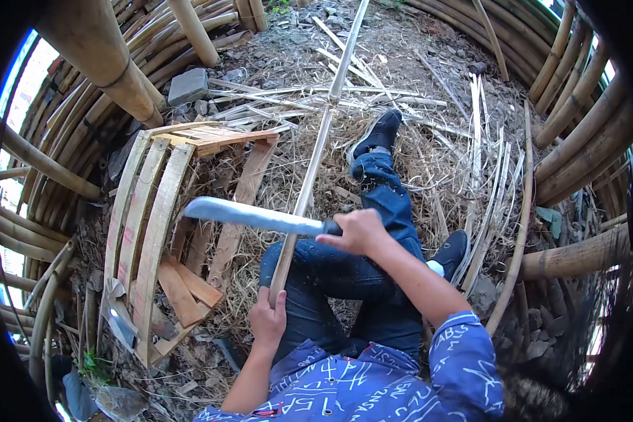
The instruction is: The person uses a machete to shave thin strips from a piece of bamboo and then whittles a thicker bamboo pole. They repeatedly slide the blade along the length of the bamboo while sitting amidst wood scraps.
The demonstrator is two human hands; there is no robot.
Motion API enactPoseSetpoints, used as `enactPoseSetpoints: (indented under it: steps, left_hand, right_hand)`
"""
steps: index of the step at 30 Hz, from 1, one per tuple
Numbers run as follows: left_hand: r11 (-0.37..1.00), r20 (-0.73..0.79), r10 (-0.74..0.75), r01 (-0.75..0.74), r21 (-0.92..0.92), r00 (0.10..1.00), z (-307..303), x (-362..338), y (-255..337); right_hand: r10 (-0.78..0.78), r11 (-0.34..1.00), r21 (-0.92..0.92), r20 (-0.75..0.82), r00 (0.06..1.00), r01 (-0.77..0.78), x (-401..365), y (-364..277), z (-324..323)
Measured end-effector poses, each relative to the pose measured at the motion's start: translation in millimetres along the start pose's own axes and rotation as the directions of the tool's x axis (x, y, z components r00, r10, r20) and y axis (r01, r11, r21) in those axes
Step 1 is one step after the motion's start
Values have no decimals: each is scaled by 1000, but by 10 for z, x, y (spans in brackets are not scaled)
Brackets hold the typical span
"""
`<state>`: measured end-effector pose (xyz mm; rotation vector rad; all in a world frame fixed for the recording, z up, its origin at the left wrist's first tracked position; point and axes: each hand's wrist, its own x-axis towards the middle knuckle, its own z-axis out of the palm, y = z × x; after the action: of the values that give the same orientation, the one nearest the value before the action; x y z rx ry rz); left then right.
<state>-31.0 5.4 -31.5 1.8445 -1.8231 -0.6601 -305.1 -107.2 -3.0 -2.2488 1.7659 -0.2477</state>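
Note:
My left hand (pixel 268 322) is closed round the near end of a long split bamboo strip (pixel 315 165), which slants away from my lap past my knee toward the top of the view. In my right hand (pixel 359 233) is the dark handle of a machete (pixel 254 215). Its broad blade points left and crosses over the strip in this view, a little above my bent knee. The strip shows a node partway along and its pale inner face.
To the left stands a wooden crate (pixel 163 211) with loose boards inside. Bamboo shavings and split strips (pixel 477 133) litter the ground beyond my feet and to the right. Thick bamboo poles (pixel 577 257) lie on both sides. A grey block (pixel 188 86) rests at the upper left.

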Motion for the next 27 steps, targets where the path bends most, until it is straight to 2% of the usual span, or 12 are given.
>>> enactPoseSetpoints:
  steps: [2, 3, 5, 6, 9, 12, 16, 19, 20, 23, 24, 27]
  left_hand:
    - [999, 8, -2, 2, -38, 1000, 13, 3, -36]
    - [999, 14, 5, -4, -43, 1000, 3, 7, -34]
    - [999, 13, 20, -19, -28, 1000, -4, 6, -26]
    - [999, 15, 28, -28, -17, 999, -2, 24, -13]
    - [999, 42, 31, -32, 19, 999, -23, 41, 5]
    - [999, 37, 34, -35, 40, 999, -10, 61, 21]
    - [999, 72, -31, 33, -25, 997, -8, 30, 18]
    - [997, 81, -58, 62, -52, 995, -29, 28, 22]
    - [994, 78, -74, 79, -73, 994, -25, 37, 42]
    - [997, -17, 11, -12, -75, 1000, 14, 60, 75]
    - [991, 40, -76, 80, -108, 996, -18, 60, 117]
    - [992, 28, -76, 78, -97, 997, -12, 54, 107]
  right_hand:
    - [129, 991, 43, -34, 991, -128, 174, 132, -169]
    - [202, 979, 66, -118, 972, -195, 273, 256, -180]
    - [410, 888, 225, 13, 912, -402, 520, 527, -320]
    - [426, 894, 217, -145, 893, -391, 592, 669, -283]
    - [484, 864, 245, -161, 860, -440, 605, 834, -235]
    - [412, 879, 278, -29, 911, -389, 342, 605, -162]
    - [134, 977, 180, -107, 985, -113, -29, 226, 101]
    - [132, 983, 136, -50, 990, -124, 55, 257, 13]
    - [103, 991, 99, -93, 990, -94, 119, 306, 51]
    - [91, 996, 8, -9, 996, -91, 259, 278, -81]
    - [97, 995, -9, 19, 995, -97, 284, 270, -102]
    - [78, 997, 9, -10, 997, -77, 284, 283, -78]
